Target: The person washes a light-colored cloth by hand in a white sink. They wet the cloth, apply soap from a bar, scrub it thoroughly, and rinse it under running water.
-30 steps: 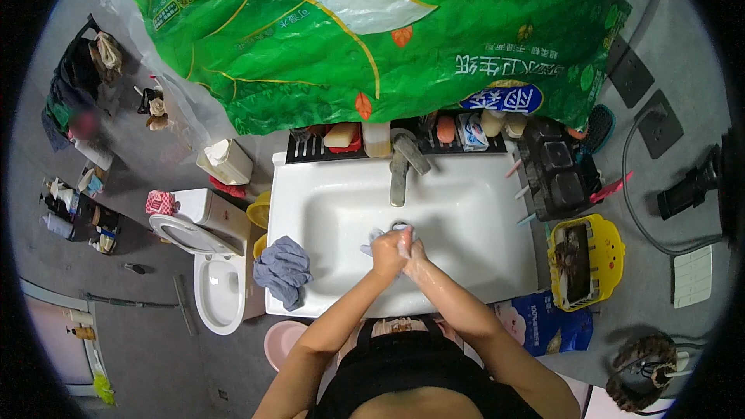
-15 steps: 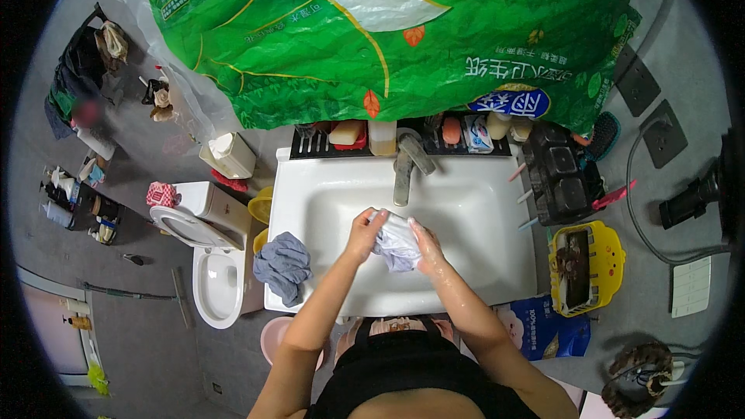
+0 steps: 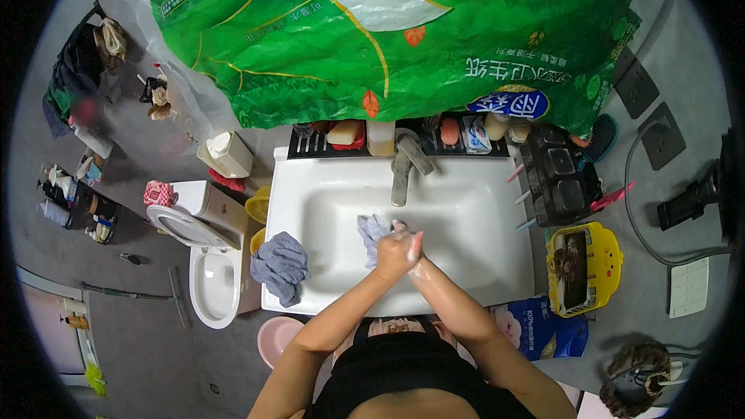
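Over the basin of a white sink [image 3: 466, 209], my left hand [image 3: 392, 252] and my right hand [image 3: 413, 250] are pressed together, wet and soapy. Both grip a small pale blue-grey cloth [image 3: 373, 231] that sticks out to the left of my fists. The grey tap [image 3: 405, 161] stands just behind my hands, at the sink's back edge. A second blue-grey cloth [image 3: 280, 266] hangs over the sink's left rim.
A big green plastic pack [image 3: 388, 23] fills the top. A black rack [image 3: 365, 140] behind the sink holds soap and bottles. A white toilet [image 3: 206, 264] stands left, a pink basin [image 3: 278, 337] below, and a yellow basket [image 3: 582, 268] and a black organiser [image 3: 560, 174] right.
My hands opened and spread the cloth in the basin half a second ago. Now they have closed together on it again, bunching it to the left.
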{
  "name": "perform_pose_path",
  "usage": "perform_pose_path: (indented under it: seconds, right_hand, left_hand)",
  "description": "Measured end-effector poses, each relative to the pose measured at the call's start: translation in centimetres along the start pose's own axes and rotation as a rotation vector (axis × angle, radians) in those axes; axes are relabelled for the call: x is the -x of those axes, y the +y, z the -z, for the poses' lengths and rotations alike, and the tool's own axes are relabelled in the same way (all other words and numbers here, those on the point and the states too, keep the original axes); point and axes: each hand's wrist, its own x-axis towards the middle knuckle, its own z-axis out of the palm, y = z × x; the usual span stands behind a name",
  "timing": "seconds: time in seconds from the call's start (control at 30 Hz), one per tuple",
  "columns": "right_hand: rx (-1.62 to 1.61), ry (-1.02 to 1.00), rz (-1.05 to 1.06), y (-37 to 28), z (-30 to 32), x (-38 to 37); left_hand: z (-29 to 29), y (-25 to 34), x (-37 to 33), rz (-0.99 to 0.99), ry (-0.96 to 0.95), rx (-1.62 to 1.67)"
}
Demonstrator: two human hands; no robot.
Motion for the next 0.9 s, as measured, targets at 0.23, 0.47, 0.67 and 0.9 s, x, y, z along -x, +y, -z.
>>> perform_pose_path:
  seconds: [0.23, 0.47, 0.67, 0.9]
  right_hand:
    - [0.382, 0.261, -0.09, -0.6, 0.4, 0.0]
    - [-0.068, -0.278, -0.21, -2.8, -1.4, 0.9]
    - [0.775, 0.037, 0.235, -2.4, 1.9, -0.4]
    - [0.687, 0.181, 0.15, -0.8, 2.7, -1.8]
  left_hand:
    - [3.1, -4.0, -2.4, 0.219, -0.115, -0.212]
    - [3.9, -3.4, 1.0, 0.432, -0.223, 0.245]
    - [3.5, -6.8, 2.0, 1.053, -0.127, 0.741]
    - [4.3, -5.1, 0.4, 1.116, 0.125, 1.057]
